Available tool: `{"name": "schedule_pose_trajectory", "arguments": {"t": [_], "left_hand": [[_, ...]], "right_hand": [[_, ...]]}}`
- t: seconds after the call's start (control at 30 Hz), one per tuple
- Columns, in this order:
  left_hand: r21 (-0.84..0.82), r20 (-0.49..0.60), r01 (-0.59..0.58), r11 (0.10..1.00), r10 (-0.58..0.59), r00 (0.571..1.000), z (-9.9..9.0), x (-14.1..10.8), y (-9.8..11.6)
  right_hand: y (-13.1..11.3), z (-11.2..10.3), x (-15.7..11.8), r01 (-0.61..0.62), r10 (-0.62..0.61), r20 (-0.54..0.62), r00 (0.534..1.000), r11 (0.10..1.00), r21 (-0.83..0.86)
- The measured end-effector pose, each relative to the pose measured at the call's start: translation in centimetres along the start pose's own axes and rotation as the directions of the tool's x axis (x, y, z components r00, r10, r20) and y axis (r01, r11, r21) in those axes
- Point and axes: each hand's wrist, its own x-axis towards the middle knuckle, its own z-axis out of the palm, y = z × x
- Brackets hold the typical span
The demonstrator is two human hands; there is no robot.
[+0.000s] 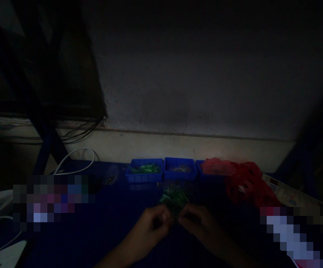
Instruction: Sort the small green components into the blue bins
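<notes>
My left hand (155, 225) and my right hand (199, 223) come close together low in the middle of the head view. The thumb and fingers of each are pinched; whatever lies between them is too dark and small to make out. Just beyond the fingertips is a small pile of green pieces (175, 197), with thin shiny bits around it on the blue tabletop (105, 230). Behind the pile stand a blue tray (144, 178) of green pieces and a second blue tray (180, 175) of small metallic-looking bits.
A third blue tray (213, 178) holds pinkish-red material (217, 166); a red plastic bag (250, 182) lies beside it. Small dark bits (110, 179) lie at the left. A white cable (74, 173) loops at the back left, before the wall (191, 85). Blurred patches hide both sides.
</notes>
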Motion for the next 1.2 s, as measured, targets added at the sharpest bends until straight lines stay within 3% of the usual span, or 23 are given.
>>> {"name": "schedule_pose_trajectory", "arguments": {"t": [0.4,0.7,0.9,1.2], "left_hand": [[0.0,0.027,0.026,1.0,-0.026,0.999,-0.15,-0.19,0.14],[-0.026,-0.031,0.03,0.999,-0.031,0.999,-0.19,0.04,-0.02],[-0.106,-0.027,0.128,0.986,-0.131,0.991,-0.22,0.24,0.17],[-0.166,-0.045,0.04,0.985,-0.048,0.998,-0.32,-0.13,0.37]], "right_hand": [[0.37,-0.18,-0.06,-0.095,0.093,0.064,0.994,0.995,0.02],[0.09,-0.42,0.17,-0.1,0.098,0.065,0.993,0.995,0.025],[0.04,-0.37,0.29,-0.104,0.1,0.058,0.993,0.992,0.065],[0.2,-0.36,0.34,-0.09,0.084,0.035,0.996,0.968,0.233]]}}
